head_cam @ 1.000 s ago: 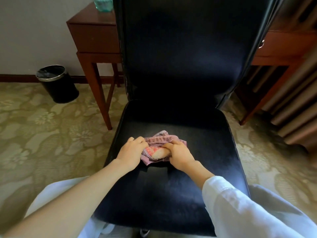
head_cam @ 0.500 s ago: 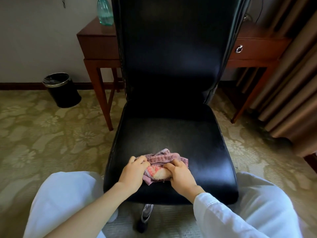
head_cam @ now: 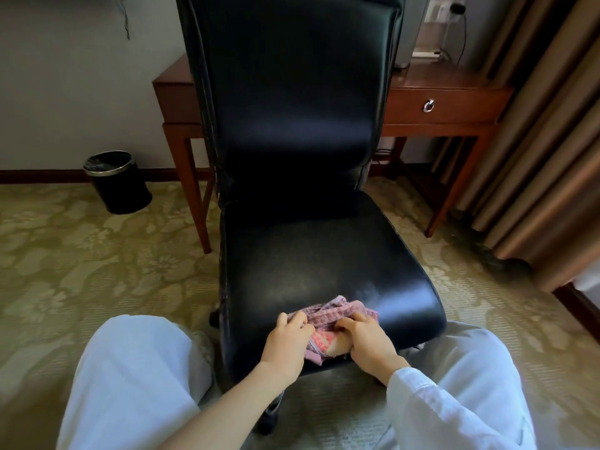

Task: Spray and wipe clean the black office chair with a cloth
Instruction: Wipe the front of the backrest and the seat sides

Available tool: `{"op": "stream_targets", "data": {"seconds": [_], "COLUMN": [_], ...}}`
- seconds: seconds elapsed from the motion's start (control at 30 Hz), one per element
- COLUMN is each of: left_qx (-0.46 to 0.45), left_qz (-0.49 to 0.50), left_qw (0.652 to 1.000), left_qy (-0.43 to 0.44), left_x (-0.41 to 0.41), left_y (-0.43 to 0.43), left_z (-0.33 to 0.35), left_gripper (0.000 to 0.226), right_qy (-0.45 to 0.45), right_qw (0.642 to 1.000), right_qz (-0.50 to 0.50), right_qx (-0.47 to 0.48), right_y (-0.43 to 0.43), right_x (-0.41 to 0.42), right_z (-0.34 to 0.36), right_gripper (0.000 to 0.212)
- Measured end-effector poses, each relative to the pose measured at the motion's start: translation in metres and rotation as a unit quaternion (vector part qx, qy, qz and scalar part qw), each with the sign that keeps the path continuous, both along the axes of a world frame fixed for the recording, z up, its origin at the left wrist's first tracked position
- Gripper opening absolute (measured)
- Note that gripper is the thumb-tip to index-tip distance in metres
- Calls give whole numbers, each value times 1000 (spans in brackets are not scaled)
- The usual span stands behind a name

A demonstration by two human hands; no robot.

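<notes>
The black office chair [head_cam: 305, 177] stands upright on the patterned carpet [head_cam: 97, 254], with its backrest [head_cam: 292, 92] facing the camera and its seat [head_cam: 318, 254] extending toward the person. The cloth [head_cam: 324, 316], a pink and mauve checked fabric, lies bunched on the front edge of the seat, slightly left of the seat's centre line, and touches the upholstery. The left hand [head_cam: 285, 344] grasps the left side of the cloth, with its fingers curled over the fabric and the knuckles facing up. The right hand [head_cam: 368, 344] grasps the right side of the cloth in the same way, with its fingertips [head_cam: 355, 318] tucked into the folds. The two hands sit close together, with a strip of cloth showing between them. The right forearm is covered by a white sleeve [head_cam: 431, 404]; the left forearm is bare. The person's knees, in light trousers [head_cam: 130, 368], lie to either side of the seat front. A chair leg [head_cam: 271, 414] shows below the seat between the forearms. A wooden bench [head_cam: 454, 92] stands behind the chair against the wall, with a drawer fitted with a metal ring pull [head_cam: 429, 105] on its right side. Pale items with a cable [head_cam: 462, 37] sit on the bench top at the rear; their type cannot be determined. A black waste bin [head_cam: 117, 183] with a metal rim stands on the carpet to the left of the bench, well apart from the chair. Brown curtains [head_cam: 535, 141] hang at the right edge of the view.
</notes>
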State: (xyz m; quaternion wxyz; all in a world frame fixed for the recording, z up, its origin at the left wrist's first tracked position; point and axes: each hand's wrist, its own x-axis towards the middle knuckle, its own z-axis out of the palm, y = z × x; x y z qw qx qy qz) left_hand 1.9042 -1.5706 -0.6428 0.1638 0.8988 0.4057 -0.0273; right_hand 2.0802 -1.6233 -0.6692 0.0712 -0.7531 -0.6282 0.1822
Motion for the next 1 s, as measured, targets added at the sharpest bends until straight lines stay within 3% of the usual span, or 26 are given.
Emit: {"op": "stream_targets", "data": {"seconds": [0.13, 0.3, 0.37, 0.47, 0.63, 0.73, 1.0], "left_qx": [8, 27, 39, 48, 23, 12, 0], "left_qz": [-7, 46, 72, 111, 121, 118, 110], "left_qw": [1000, 994, 990, 986, 986, 983, 988], "left_qy": [-13, -99, -113, -117, -114, -140, -104], "left_x": [6, -21, -37, -64, -107, -110, -103], "left_y": [-6, 13, 24, 37, 43, 43, 37], "left_z": [5, 15, 18, 16, -11, -24, -27], "left_gripper": [36, 50, 52, 52, 55, 52, 55], "right_qy": [-36, -43, -49, -29, -12, -15, -16], "right_qw": [999, 999, 997, 994, 988, 989, 990], "right_qz": [3, 23, 42, 73, 142, 133, 130], "right_qx": [-24, 22, 46, 80, 51, 66, 52], "right_y": [4, 23, 35, 53, 68, 73, 71], "right_x": [8, 1, -16, -43, -76, -79, -74], "right_z": [16, 40, 46, 43, 15, 9, 4], "right_gripper": [34, 52, 50, 51, 54, 49, 47]}}
